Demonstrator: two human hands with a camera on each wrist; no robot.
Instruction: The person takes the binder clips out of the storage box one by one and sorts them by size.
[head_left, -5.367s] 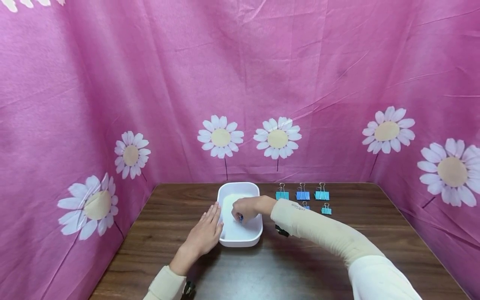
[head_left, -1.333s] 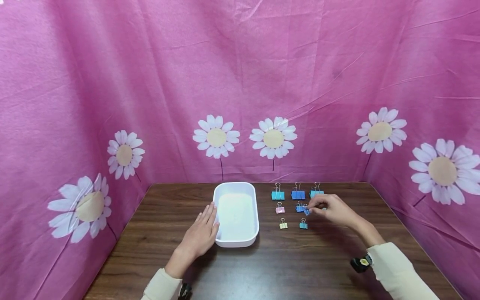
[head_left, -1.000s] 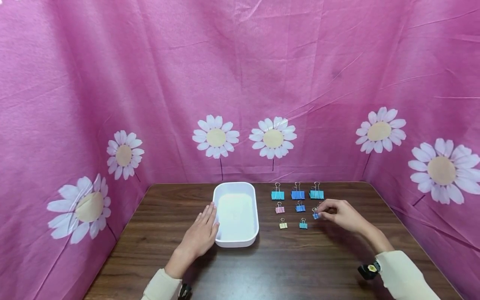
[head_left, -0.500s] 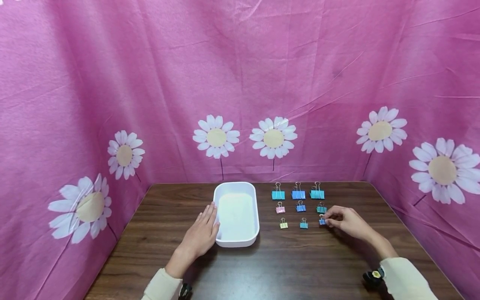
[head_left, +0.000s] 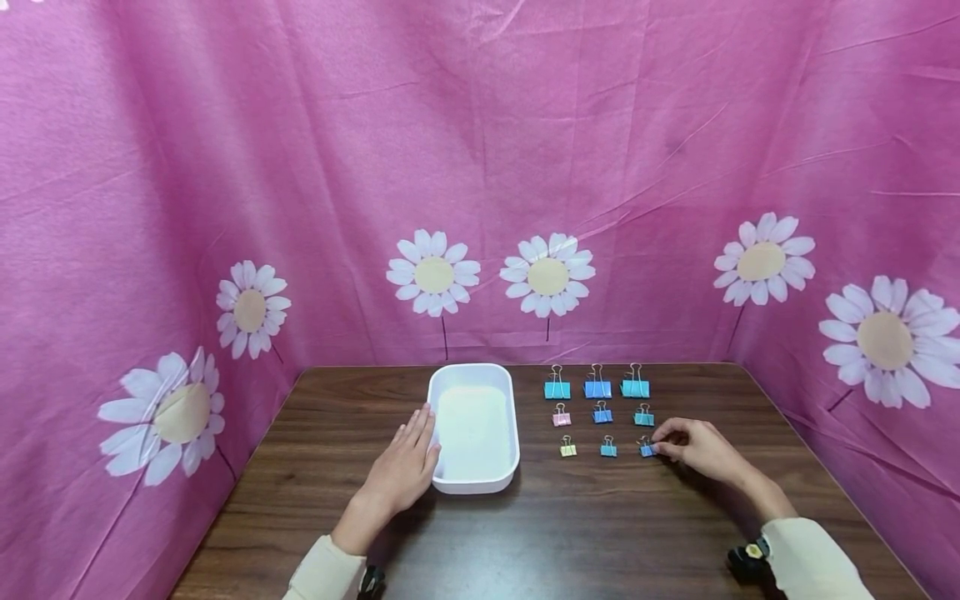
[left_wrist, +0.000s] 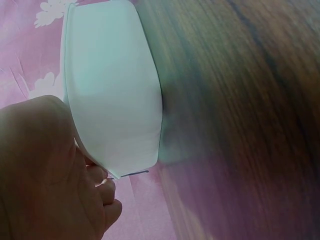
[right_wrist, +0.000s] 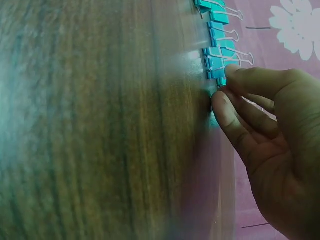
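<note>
- The right hand (head_left: 693, 446) pinches a small blue binder clip (head_left: 646, 449) in a narrow grip, low on the bench (head_left: 600, 533), near its right edge.
- This clip sits at the right end of the front row of clips.
- The left hand (head_left: 401, 467) lies flat, fingers straight, touching the left wall of the white tray (head_left: 474, 483).
- Eight more binder clips stand in rows beside the tray.

Our head view: high, facing forward-down over table (head_left: 570, 533). Our left wrist view: close, low beside white tray (left_wrist: 112, 95). Our right wrist view: close, along clips (right_wrist: 216, 37). All share tabletop.
</note>
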